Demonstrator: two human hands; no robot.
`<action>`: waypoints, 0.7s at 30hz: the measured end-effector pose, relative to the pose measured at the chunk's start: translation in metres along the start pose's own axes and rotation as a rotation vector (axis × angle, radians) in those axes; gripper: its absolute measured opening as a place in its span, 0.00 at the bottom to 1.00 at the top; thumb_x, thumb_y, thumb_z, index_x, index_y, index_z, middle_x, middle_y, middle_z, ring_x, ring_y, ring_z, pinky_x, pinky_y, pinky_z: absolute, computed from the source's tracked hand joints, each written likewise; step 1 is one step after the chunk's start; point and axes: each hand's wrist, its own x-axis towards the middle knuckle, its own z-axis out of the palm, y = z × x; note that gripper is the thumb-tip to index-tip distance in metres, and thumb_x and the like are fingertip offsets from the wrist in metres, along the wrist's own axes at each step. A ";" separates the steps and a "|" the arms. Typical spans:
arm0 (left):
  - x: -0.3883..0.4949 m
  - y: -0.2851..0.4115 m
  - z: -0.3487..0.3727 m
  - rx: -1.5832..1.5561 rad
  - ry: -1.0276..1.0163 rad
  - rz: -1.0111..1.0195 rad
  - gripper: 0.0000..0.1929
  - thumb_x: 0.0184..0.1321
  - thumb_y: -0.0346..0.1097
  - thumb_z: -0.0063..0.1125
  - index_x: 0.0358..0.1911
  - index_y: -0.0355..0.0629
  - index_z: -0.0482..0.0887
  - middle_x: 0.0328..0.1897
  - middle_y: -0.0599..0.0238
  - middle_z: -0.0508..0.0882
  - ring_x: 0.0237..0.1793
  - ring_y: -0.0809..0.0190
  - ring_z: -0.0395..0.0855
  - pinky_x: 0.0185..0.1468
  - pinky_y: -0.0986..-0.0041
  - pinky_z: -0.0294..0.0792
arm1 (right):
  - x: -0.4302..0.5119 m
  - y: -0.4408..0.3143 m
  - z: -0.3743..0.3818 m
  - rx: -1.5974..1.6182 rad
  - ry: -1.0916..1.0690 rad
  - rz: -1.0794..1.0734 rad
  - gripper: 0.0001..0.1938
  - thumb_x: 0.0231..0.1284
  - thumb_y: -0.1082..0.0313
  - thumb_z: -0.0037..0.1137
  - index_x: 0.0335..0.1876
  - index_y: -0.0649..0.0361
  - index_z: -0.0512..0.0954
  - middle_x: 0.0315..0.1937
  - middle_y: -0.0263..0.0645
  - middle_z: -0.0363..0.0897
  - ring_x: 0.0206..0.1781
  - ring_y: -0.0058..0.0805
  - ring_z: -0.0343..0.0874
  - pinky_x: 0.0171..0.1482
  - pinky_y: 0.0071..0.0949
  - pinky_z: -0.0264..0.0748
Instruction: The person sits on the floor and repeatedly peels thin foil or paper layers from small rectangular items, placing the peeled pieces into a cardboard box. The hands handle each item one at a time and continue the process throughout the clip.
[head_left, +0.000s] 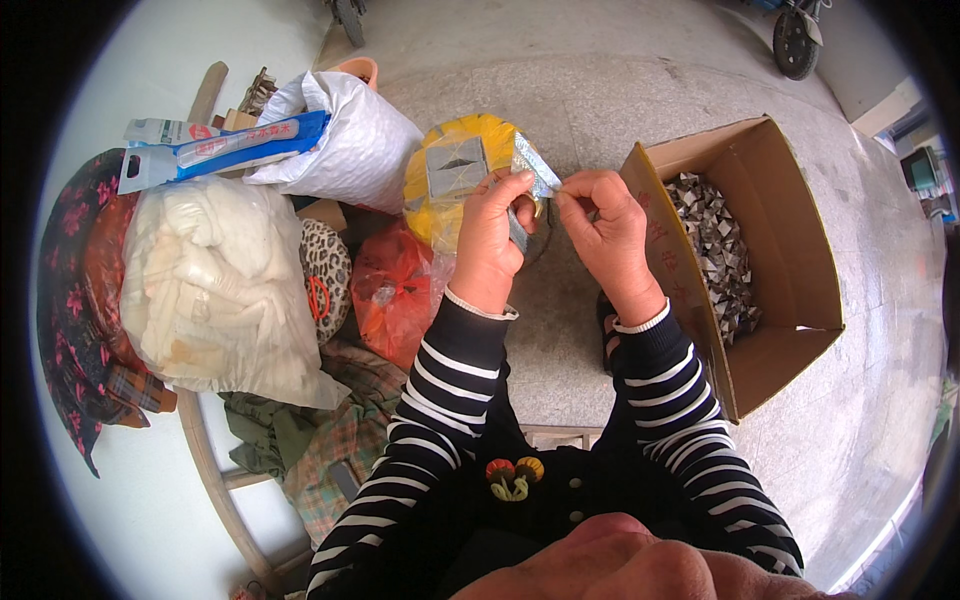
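My left hand (484, 240) holds a small silvery patterned sheet (534, 166), folded to a slanting point, between thumb and fingers. A grey strip or thin stack (517, 231) also shows in that palm, partly covered by the fingers. From the other side, my right hand (611, 225) pinches the sheet's right edge with thumb and forefinger. Just beyond my left hand is a round yellow surface (499, 129) with clear plastic on it. On that lies a grey square stack (454, 166), probably paper. To the right, a cardboard box (799, 247) contains many small folded silvery-brown pieces (712, 251).
On the left crowd a white woven sack (360, 142), a clear bag of pale cloth (217, 277), a red plastic bag (394, 292) and a leopard-print cushion (326, 262). A dark phone-like object (345, 478) rests on plaid cloth (311, 499). Wheels (795, 43) stand far off.
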 end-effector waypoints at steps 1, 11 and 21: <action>0.000 -0.001 0.000 0.021 -0.015 0.034 0.08 0.52 0.31 0.66 0.30 0.41 0.79 0.23 0.69 0.78 0.17 0.71 0.70 0.21 0.79 0.61 | -0.001 -0.001 0.000 0.050 0.005 0.069 0.05 0.57 0.78 0.60 0.37 0.64 0.76 0.32 0.37 0.77 0.31 0.22 0.79 0.35 0.21 0.76; -0.001 -0.006 0.001 0.247 -0.008 0.138 0.07 0.52 0.30 0.67 0.30 0.38 0.80 0.26 0.68 0.81 0.19 0.72 0.71 0.23 0.80 0.60 | -0.003 -0.003 0.002 0.173 0.045 0.239 0.07 0.59 0.77 0.61 0.43 0.64 0.79 0.33 0.29 0.80 0.34 0.11 0.75 0.37 0.14 0.74; -0.004 -0.006 0.004 0.275 0.008 0.161 0.05 0.55 0.28 0.64 0.30 0.40 0.79 0.25 0.69 0.80 0.19 0.73 0.70 0.23 0.80 0.60 | 0.001 -0.008 0.001 -0.160 0.078 -0.023 0.08 0.53 0.79 0.63 0.38 0.59 0.81 0.33 0.39 0.80 0.31 0.30 0.82 0.32 0.23 0.77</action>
